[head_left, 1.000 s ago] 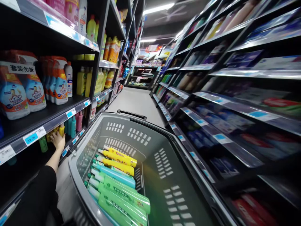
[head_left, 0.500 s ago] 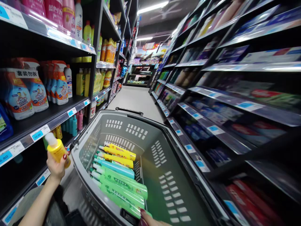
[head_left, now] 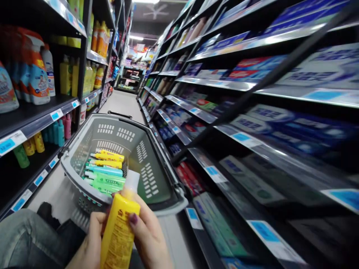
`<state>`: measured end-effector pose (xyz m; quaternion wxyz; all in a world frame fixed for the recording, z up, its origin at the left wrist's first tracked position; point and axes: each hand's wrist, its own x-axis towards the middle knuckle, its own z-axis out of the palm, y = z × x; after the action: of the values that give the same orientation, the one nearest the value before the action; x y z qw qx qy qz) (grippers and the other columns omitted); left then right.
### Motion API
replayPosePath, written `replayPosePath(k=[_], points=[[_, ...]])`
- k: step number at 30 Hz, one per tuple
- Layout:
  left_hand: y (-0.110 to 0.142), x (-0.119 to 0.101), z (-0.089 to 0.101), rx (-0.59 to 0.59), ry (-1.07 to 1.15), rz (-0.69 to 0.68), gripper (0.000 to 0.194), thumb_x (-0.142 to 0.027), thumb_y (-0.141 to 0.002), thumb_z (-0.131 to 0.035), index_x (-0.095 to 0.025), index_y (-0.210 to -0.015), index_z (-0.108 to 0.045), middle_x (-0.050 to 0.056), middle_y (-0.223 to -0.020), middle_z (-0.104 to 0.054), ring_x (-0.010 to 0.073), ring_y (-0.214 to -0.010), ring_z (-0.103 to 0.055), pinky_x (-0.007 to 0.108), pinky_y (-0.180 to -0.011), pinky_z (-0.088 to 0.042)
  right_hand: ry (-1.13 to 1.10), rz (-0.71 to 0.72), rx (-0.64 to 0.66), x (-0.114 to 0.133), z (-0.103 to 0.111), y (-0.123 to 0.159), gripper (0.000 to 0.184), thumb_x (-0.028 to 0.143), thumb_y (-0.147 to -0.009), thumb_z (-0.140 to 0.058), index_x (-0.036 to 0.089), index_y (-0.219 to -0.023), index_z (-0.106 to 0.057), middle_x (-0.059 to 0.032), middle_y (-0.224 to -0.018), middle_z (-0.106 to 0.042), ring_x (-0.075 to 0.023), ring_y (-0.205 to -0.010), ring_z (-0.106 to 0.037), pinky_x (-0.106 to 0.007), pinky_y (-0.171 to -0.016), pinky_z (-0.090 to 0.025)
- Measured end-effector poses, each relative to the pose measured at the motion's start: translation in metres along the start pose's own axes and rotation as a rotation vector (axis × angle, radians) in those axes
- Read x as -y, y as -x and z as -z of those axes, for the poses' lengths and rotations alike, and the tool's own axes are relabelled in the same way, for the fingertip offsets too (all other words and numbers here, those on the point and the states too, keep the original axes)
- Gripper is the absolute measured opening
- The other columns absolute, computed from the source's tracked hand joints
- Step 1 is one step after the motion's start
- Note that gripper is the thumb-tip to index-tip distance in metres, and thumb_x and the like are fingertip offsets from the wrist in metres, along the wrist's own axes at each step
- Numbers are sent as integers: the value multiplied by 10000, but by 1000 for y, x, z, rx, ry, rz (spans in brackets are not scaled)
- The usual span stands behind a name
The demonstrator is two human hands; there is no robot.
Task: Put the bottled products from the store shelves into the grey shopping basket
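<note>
A yellow bottle with a white cap is held close to me, tilted, with small print on its side. My left hand grips it from the left, its fingers partly behind the bottle. On the other side my right hand is closed on it, the thumb with a dark nail pressed against the front. Just beyond stands a grey shopping basket. In it lie several similar bottles: yellow ones, a blue one and green ones.
The left shelf carries orange-topped spray bottles, with small coloured bottles lower down. Along the right, shelves hold boxed goods, blurred. The aisle floor runs ahead between them. My bent knee shows at lower left.
The yellow bottle has come from beside the left shelf to in front of me. My right hand has left the basket and joined the left on the bottle. The view has swung right.
</note>
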<state>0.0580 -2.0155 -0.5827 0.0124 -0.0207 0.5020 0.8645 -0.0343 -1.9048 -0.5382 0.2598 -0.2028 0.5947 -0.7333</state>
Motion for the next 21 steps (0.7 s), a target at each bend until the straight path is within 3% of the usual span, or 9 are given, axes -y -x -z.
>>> replayPosePath(k=[4,7,9,13,17,21], points=[[-6,-1,-10,139,178,123,499,-430,-804,-620,-192,-1191,-412,75,-859,-662,192,-714,-653,355,-735,-484,-50,98,-37,11,7,-10,423,547,-747,-642,174,-947,-625,-31,-703,-580,-142,-558,-489,-237,-512,-411],[-10,-4,-17,264,275,43,622,-425,-692,-742,-148,-1173,-459,79,-854,-679,199,-777,-666,319,-735,-487,-19,165,-112,33,11,-26,441,555,-734,-648,173,-953,-629,-26,-669,-565,-117,-482,-421,-219,-440,-358],[-14,0,-17,312,320,-15,669,-402,-616,-804,-128,-1143,-495,80,-858,-693,169,-787,-661,266,-712,-477,30,168,-58,46,11,-37,452,567,-722,-655,165,-929,-635,-3,-607,-514,-90,-449,-356,-189,-396,-280],[-20,6,-12,290,339,-9,567,-374,-605,-817,-130,-1057,-577,59,-851,-704,142,-788,-658,247,-715,-462,117,140,74,53,11,-50,427,559,-759,-627,164,-922,-618,12,-624,-496,-76,-465,-362,-169,-407,-268],[-20,4,-14,274,354,32,539,-370,-595,-823,-149,-1036,-609,43,-828,-700,159,-817,-662,262,-743,-455,46,118,46,42,15,-50,437,586,-737,-640,174,-876,-591,22,-598,-473,-76,-460,-335,-165,-395,-248],[-18,3,-16,325,442,67,563,-455,-649,-766,-156,-1105,-627,46,-846,-698,146,-830,-650,240,-755,-435,-47,84,-24,33,21,-46,433,570,-729,-660,162,-867,-623,-5,-628,-547,-103,-510,-426,-183,-440,-335]])
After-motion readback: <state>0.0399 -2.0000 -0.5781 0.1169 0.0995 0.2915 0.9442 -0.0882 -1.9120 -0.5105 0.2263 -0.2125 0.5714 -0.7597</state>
